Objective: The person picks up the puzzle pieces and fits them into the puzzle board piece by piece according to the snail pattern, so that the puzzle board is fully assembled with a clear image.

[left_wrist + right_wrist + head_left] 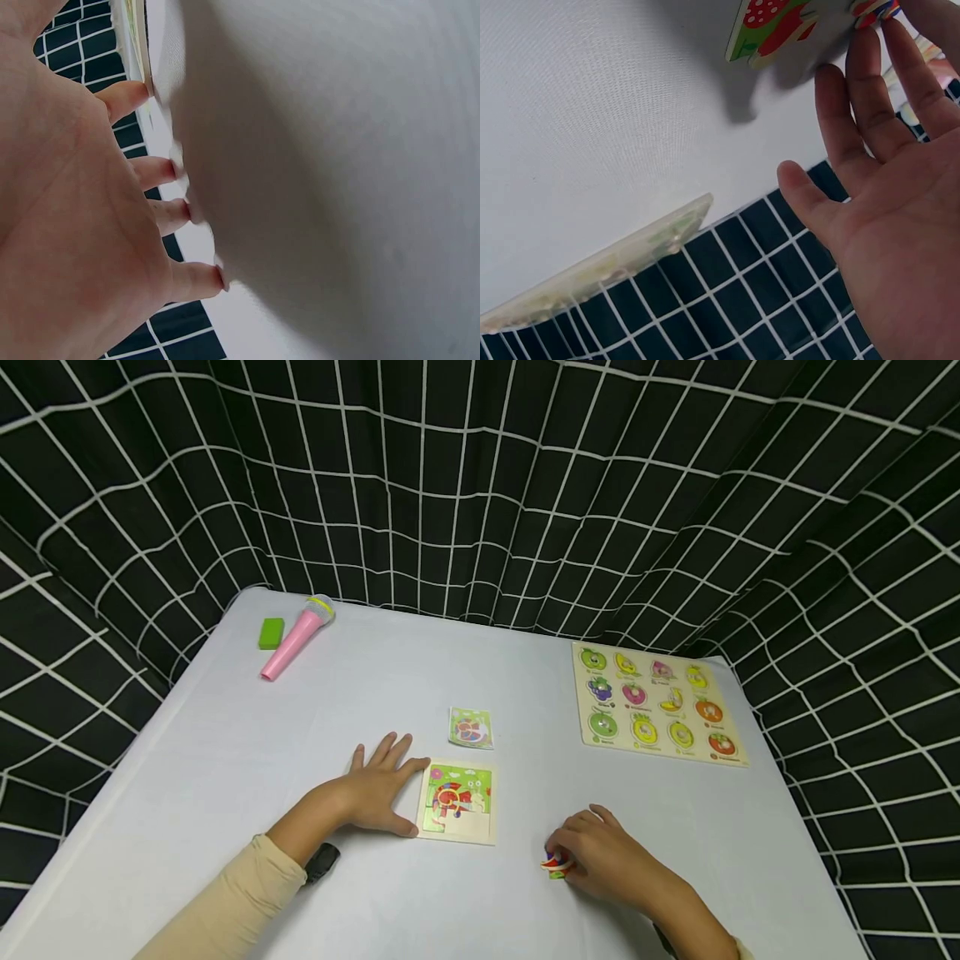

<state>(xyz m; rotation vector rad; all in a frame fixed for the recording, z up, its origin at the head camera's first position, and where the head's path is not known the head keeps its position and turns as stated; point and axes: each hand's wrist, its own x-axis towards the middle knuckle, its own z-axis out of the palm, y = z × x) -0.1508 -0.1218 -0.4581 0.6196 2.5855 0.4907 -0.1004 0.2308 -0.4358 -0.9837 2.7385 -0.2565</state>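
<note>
A small square jigsaw puzzle [456,802] with a snail picture lies in a pale frame, its lower right part bare. My left hand [378,792] rests at its left side, fingers spread, with thumb and index fingertip touching the frame's edge. To the right of the puzzle, my right hand [603,860] pinches a red and blue jigsaw piece [873,10] between thumb and fingers. A green and red jigsaw piece with white spots [769,26] appears beside it in the right wrist view; whether the hand holds that one too cannot be told.
Just beyond the puzzle lies a snail picture card [471,728]. A fruit peg board [660,702] lies at the back right. At the back left are a pink toy microphone [296,639] and a green block [272,633]. Black gridded curtains [480,485] surround the white table [375,677].
</note>
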